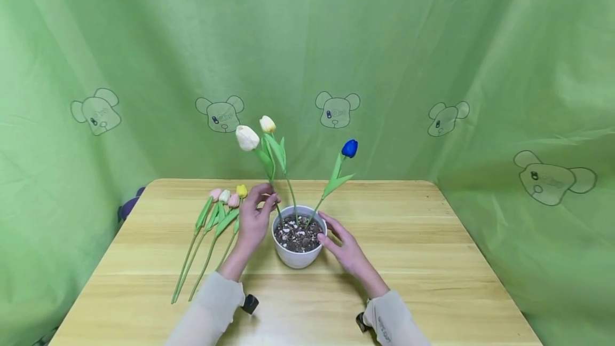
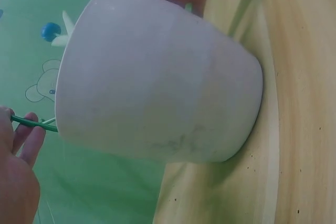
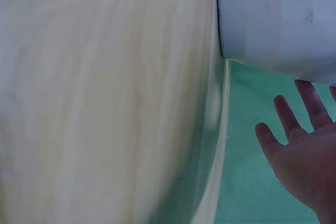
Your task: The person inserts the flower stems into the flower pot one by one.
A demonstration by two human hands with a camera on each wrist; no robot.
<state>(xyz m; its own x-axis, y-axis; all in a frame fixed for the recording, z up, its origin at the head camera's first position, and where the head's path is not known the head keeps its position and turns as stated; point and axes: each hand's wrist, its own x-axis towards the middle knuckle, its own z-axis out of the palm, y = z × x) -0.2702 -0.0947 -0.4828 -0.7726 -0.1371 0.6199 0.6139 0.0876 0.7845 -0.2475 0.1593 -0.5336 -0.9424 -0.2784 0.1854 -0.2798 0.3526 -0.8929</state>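
Note:
A white flower pot (image 1: 298,259) filled with dark soil and pale stones stands upright on the table. My left hand (image 1: 255,215) pinches the green stem of a white tulip (image 1: 247,138) over the pot's left side; the stem's lower end reaches the soil. In the left wrist view, the stem (image 2: 34,123) runs between thumb and fingers beside the rim. My right hand (image 1: 348,250) touches the pot's right rim, its fingers spread and fairly straight in the right wrist view. A cream tulip (image 1: 267,124) and a blue tulip (image 1: 349,148) stand in the soil.
Several tulips with pink, white and yellow heads lie on the wooden table (image 1: 408,250) left of the pot, a yellow tulip head (image 1: 242,191) closest to my left hand. A green curtain (image 1: 384,41) with bear drawings surrounds the table's back and sides.

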